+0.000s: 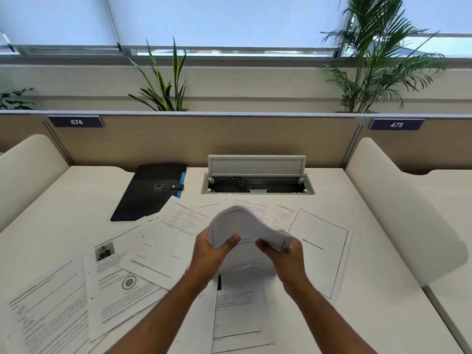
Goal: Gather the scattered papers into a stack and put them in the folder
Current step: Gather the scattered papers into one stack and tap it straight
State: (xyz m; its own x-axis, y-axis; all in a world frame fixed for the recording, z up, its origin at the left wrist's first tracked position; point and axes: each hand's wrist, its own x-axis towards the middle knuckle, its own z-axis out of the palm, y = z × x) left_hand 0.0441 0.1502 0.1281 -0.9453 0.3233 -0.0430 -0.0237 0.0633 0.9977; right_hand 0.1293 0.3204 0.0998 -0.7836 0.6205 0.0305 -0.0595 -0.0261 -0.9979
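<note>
Above the middle of the desk (pixel 357 226), a small sheaf (pixel 245 231) of papers is held up off the surface, its top edge curling over toward the far side. Both hands grip it: the left hand (pixel 212 251) pinches the left edge with the thumb across the front, and the right hand (pixel 286 254) clasps the right edge the same way. Holding it by both sides probably lets the sheets be squared up before more are added. Around and under it, loose papers (pixel 122 282) lie scattered and overlapping, fanning out to the near left, with a bibliography page (pixel 321 249) just right of the hands. So gathering looks only partly done. At the far left lies the folder (pixel 150 190), dark, flat and strapped shut, one corner touched by the nearest sheets; it must be opened before anything goes in. Right of it, a cable hatch (pixel 258 180) stands open.
</note>
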